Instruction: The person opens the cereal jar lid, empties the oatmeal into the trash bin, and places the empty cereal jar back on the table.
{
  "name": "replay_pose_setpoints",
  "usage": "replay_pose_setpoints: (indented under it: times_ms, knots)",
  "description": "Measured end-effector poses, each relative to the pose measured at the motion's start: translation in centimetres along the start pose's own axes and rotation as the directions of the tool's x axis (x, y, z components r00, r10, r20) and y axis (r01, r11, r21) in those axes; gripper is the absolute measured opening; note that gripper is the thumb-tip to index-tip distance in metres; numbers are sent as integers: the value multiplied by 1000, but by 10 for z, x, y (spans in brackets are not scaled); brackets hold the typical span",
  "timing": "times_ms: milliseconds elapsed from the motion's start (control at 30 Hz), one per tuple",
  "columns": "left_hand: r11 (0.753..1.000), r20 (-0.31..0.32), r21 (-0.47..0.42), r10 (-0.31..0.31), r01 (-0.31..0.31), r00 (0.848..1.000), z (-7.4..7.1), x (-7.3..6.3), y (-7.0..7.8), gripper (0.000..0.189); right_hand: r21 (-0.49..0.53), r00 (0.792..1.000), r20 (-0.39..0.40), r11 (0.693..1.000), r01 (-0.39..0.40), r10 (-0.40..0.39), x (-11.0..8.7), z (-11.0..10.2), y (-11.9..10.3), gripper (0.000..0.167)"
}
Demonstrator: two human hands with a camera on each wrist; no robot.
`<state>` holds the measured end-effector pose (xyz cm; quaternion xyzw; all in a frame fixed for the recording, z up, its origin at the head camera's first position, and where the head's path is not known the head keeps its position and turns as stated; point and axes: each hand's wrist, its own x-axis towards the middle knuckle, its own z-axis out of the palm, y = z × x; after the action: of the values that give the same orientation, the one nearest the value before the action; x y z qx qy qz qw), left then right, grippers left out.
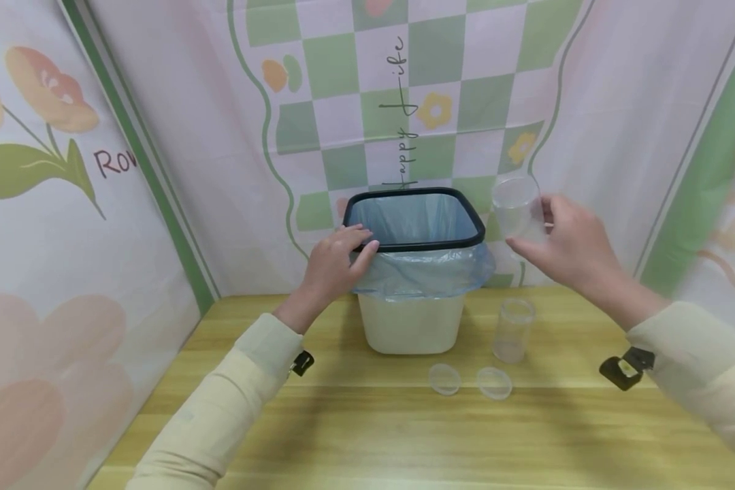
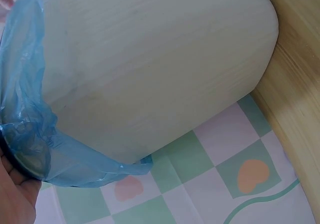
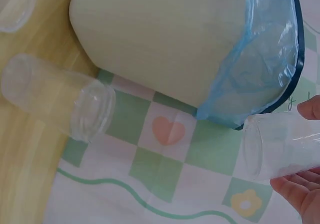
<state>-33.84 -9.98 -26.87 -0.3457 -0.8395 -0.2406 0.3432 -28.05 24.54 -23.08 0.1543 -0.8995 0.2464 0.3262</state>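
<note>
A cream trash can (image 1: 412, 323) with a black rim stands upright, lined with a blue plastic bag (image 1: 422, 272) folded over its outside. My left hand (image 1: 338, 262) grips the can's rim at the near left corner, fingers over the edge and thumb on the front. To the right of the can, my right hand (image 1: 572, 241) holds a clear plastic jar (image 1: 517, 207) in the air between thumb and fingers. Beneath it, a second clear jar (image 1: 511, 333) stands on the table. Two round clear lids, a left one (image 1: 444, 379) and a right one (image 1: 494, 383), lie in front.
The wooden table (image 1: 355, 435) carries the can, lids and standing jar. Patterned cloth (image 1: 380, 116) hangs close behind the can, and more printed cloth (image 1: 55, 272) closes off the left side.
</note>
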Motion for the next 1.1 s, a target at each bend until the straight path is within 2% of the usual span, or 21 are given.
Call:
replay_pose_setpoints:
  times_ms: [267,500,800,1100]
  knots:
    - [1000,11,1,-15,15,1000,-1,0,1,31,111,998,4,992,-57,57,-18,6,0,51]
    - [1000,9,10,-9,9,1000,0,-1,1,31,214,993,-1,970,-118,121,-39,13,-4,52]
    - [1000,10,13,-8,8,1000,1,0,0,32,278,995,18,955,-101,100,-61,28,-9,61]
    - [1000,17,7,-17,17,1000,0,0,1,31,369,996,36,926,-86,78,-81,44,-21,63]
